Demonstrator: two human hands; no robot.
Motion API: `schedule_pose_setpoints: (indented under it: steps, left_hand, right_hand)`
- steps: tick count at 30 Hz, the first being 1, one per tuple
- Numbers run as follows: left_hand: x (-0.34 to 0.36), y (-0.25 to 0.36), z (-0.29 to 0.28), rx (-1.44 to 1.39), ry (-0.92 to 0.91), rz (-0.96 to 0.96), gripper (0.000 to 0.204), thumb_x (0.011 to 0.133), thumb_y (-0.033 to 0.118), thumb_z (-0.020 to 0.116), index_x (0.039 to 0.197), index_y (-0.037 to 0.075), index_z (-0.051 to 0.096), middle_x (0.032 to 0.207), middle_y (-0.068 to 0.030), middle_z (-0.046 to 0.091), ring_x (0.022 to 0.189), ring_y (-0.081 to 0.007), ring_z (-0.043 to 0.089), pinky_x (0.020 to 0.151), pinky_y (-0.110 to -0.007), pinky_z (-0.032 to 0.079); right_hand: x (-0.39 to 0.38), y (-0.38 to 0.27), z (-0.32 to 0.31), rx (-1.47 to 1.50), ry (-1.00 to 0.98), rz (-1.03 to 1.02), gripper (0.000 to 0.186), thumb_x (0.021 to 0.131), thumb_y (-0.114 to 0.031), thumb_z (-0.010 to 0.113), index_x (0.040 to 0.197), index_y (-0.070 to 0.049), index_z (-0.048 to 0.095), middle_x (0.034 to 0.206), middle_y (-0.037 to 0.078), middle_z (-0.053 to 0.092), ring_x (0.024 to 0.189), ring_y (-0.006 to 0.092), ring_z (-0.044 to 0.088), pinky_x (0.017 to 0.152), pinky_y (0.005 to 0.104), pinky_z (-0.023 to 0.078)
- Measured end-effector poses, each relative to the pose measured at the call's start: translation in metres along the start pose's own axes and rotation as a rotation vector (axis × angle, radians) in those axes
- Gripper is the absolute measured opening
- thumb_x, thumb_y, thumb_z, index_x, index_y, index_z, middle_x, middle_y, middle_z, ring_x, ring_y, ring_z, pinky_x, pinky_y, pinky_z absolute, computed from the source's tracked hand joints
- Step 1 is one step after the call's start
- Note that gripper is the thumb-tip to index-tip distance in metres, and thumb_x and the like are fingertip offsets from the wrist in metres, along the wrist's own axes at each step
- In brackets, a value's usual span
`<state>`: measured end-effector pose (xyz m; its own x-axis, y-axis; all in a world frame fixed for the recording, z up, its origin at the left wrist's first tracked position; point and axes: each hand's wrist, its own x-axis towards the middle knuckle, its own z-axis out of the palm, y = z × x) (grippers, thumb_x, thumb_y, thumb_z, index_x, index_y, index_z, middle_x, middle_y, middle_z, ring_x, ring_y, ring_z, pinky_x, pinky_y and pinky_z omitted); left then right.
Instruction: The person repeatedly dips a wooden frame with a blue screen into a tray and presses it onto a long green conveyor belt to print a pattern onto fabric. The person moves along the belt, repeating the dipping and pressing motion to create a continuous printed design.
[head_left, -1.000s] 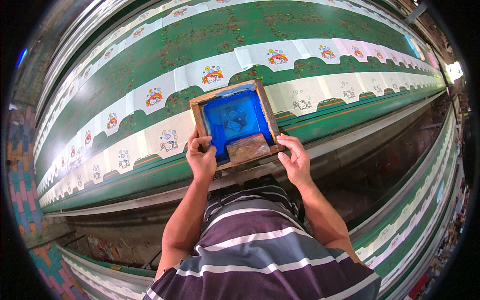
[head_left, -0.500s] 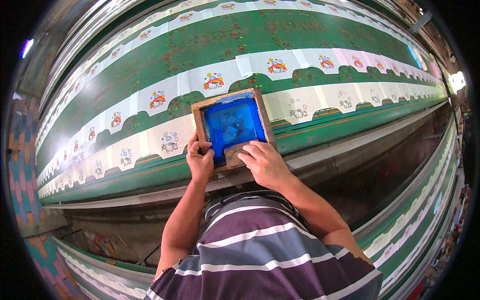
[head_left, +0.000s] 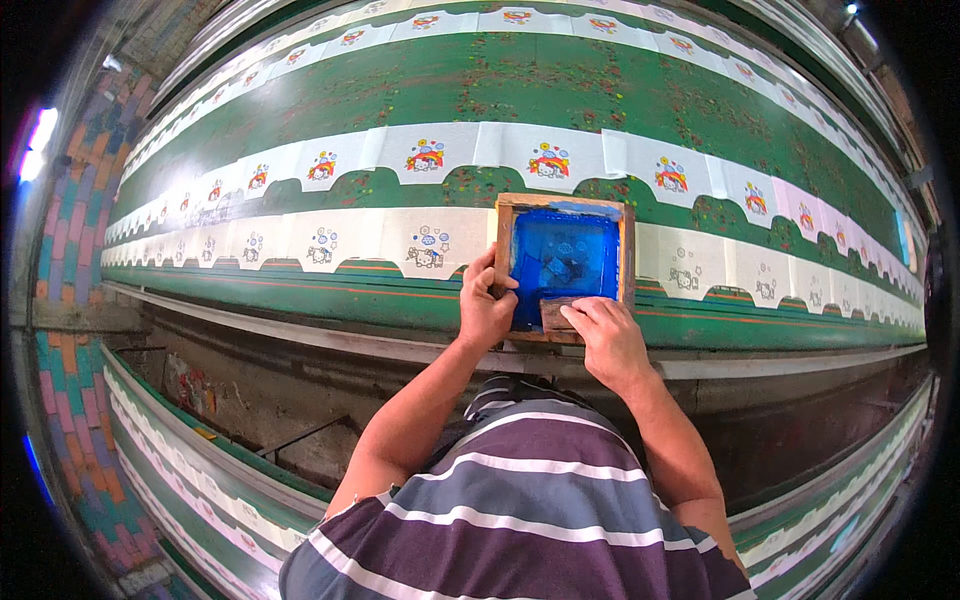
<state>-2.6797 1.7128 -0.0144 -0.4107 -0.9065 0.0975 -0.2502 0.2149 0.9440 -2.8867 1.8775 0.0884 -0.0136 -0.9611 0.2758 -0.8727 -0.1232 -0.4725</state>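
My right hand point(head_left: 612, 342) grips a wooden block point(head_left: 560, 316) inside the blue-lined frame point(head_left: 627, 255), whose left side my left hand point(head_left: 486, 303) pinches. Cream pieces point(head_left: 447, 240) left of the frame already carry blue; outlined pieces point(head_left: 685, 265) right of it seem without; white pieces point(head_left: 550, 160) beyond it look fully coloured.

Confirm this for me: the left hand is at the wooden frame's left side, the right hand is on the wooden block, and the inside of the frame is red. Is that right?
Not quite: the inside of the wooden frame is blue, not red, as the head view shows. The left hand is at its left side and the right hand is on the wooden block.
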Motion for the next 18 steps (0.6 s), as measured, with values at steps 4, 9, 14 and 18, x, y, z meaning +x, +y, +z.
schedule_pose_setpoints:
  steps: [4, 9, 14, 18]
  left_hand:
    - [-0.003, 0.004, 0.004, -0.122, 0.012, -0.039, 0.019, 0.08, -0.011, 0.076, 0.09, 0.005, 0.076, 0.173, -0.0231, 0.057, 0.159, -0.0397, 0.055, 0.126, -0.047, 0.049]
    - [-0.001, 0.009, 0.002, -0.047, -0.006, 0.036, 0.022, 0.079, -0.015, 0.071, 0.088, 0.003, 0.077, 0.173, -0.0284, 0.055, 0.154, -0.0456, 0.055, 0.122, -0.049, 0.051]
    - [-0.001, 0.013, 0.001, -0.035, -0.011, 0.038, 0.021, 0.078, -0.016, 0.071, 0.085, 0.003, 0.076, 0.172, -0.032, 0.055, 0.151, -0.0479, 0.055, 0.124, -0.052, 0.048]
    - [-0.002, 0.015, 0.0, -0.008, -0.017, 0.055, 0.023, 0.078, -0.017, 0.071, 0.086, 0.004, 0.077, 0.17, -0.0336, 0.056, 0.152, -0.0481, 0.055, 0.124, -0.052, 0.047]
  right_hand:
    - [0.022, 0.024, 0.014, -0.08, 0.045, -0.004, 0.043, 0.093, 0.005, 0.067, 0.132, -0.003, 0.082, 0.127, 0.014, 0.078, 0.124, 0.0382, 0.074, 0.111, 0.052, 0.059]
    - [0.081, 0.061, 0.013, -0.095, 0.037, 0.056, 0.039, 0.097, 0.004, 0.064, 0.131, -0.004, 0.082, 0.124, 0.012, 0.08, 0.121, 0.0365, 0.076, 0.11, 0.0505, 0.059]
    - [0.106, 0.076, 0.01, -0.09, -0.013, 0.096, 0.041, 0.097, 0.006, 0.063, 0.132, -0.005, 0.08, 0.127, 0.012, 0.079, 0.123, 0.0382, 0.073, 0.111, 0.0523, 0.057]
    - [0.091, 0.062, 0.009, -0.094, -0.082, 0.11, 0.042, 0.094, 0.006, 0.063, 0.13, -0.006, 0.08, 0.128, 0.011, 0.078, 0.121, 0.0391, 0.071, 0.112, 0.0532, 0.056]
